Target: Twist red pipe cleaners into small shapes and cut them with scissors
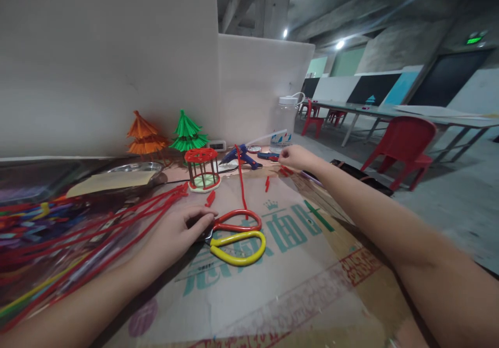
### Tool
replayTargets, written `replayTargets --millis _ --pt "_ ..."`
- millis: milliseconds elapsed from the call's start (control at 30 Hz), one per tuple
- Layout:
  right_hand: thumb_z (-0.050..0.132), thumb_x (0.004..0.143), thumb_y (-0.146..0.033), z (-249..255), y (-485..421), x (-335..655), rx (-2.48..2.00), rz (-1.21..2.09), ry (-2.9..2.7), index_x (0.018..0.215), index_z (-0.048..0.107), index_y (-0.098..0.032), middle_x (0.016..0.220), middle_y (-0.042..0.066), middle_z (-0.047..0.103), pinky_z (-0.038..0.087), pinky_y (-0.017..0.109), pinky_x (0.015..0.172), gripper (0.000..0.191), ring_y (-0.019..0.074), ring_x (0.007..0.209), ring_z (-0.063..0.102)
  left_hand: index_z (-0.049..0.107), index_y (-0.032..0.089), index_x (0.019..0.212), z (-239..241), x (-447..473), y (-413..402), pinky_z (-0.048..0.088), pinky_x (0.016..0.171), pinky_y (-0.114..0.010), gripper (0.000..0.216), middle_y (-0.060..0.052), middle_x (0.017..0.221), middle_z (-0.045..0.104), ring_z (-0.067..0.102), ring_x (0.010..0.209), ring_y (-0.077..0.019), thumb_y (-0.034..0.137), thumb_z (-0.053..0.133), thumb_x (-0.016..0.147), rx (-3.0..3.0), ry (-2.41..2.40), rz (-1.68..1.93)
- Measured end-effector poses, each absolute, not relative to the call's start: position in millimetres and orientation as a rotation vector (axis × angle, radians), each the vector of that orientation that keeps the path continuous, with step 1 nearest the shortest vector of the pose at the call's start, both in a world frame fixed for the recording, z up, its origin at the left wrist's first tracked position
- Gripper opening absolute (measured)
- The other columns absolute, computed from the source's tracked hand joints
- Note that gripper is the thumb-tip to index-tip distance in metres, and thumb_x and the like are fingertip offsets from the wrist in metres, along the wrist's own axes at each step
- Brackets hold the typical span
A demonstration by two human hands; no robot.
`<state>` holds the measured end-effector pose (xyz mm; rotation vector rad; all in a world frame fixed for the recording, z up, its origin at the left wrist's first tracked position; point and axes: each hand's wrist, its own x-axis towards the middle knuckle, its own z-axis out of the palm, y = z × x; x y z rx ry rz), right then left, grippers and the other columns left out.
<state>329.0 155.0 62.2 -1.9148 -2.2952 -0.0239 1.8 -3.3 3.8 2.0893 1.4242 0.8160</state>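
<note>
The left hand (181, 229) touches the scissors (218, 242) near their pivot and the right hand (298, 157) is beside a blue tool (267, 156), though I cannot tell whether either grips anything, while the scissors lie on cardboard (241, 298), a red-topped model (200, 155) standing beyond them and a blue glue gun (238, 154) farther back.

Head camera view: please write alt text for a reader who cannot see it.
A person's left hand lies at the blades of red-and-yellow-handled scissors on printed cardboard, and the right hand is near a blue glue gun. Beyond stand a red-topped miniature pavilion, an orange craft tree and a green craft tree.
</note>
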Motion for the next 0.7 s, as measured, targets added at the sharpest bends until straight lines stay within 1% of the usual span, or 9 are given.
replayTargets --millis 167,300,467,567,700 --pt "0.056 0.08 -0.034 77.0 156.1 343.6 -1.995 -0.022 -2.284 0.081 0.07 -0.016 0.079 0.007 0.069 0.035 0.025 0.057 0.023 0.0187 0.072 0.06 0.072 0.022 0.097 4.7 2.3 -3.5 0.05 0.082 -0.031 0.033 -0.003 0.098 0.073 0.066 0.092 -0.0221 0.047 0.051 0.088 2.073 1.439 0.812" --pt "0.059 0.077 -0.033 70.4 156.7 340.2 -2.013 -0.02 -2.319 0.083 0.071 -0.016 0.082 0.008 0.07 0.036 0.026 0.058 0.022 0.02 0.075 0.061 0.072 0.022 0.096 6.1 1.9 -4.2 0.05 0.082 -0.031 0.033 -0.002 0.098 0.073 0.066 0.092 -0.0218 0.047 0.052 0.088 2.091 1.439 0.813" --pt "0.058 0.078 -0.042 61.6 160.4 339.8 -2.032 0.01 -2.377 0.078 0.073 -0.018 0.075 0.008 0.07 0.037 0.027 0.059 0.029 0.0195 0.068 0.06 0.072 0.022 0.095 5.8 2.2 -3.1 0.049 0.082 -0.031 0.033 -0.002 0.098 0.073 0.066 0.092 -0.0216 0.047 0.051 0.089 2.113 1.444 0.804" --pt "0.059 0.078 -0.042 62.2 159.8 340.6 -2.008 -0.021 -2.38 0.085 0.073 -0.019 0.083 0.008 0.071 0.038 0.027 0.061 0.028 0.0202 0.073 0.061 0.072 0.023 0.096 6.1 2.8 -2.6 0.049 0.083 -0.03 0.033 -0.002 0.099 0.073 0.065 0.092 -0.0211 0.046 0.05 0.089 2.109 1.442 0.802" --pt "0.057 0.08 -0.032 69.7 152.7 335.3 -1.919 -0.099 -2.364 0.098 0.071 -0.02 0.099 0.008 0.071 0.037 0.025 0.063 0.026 0.0207 0.086 0.062 0.072 0.023 0.095 6.4 2.9 -3.3 0.049 0.083 -0.029 0.032 -0.001 0.099 0.073 0.065 0.093 -0.0204 0.046 0.051 0.089 2.106 1.444 0.798"
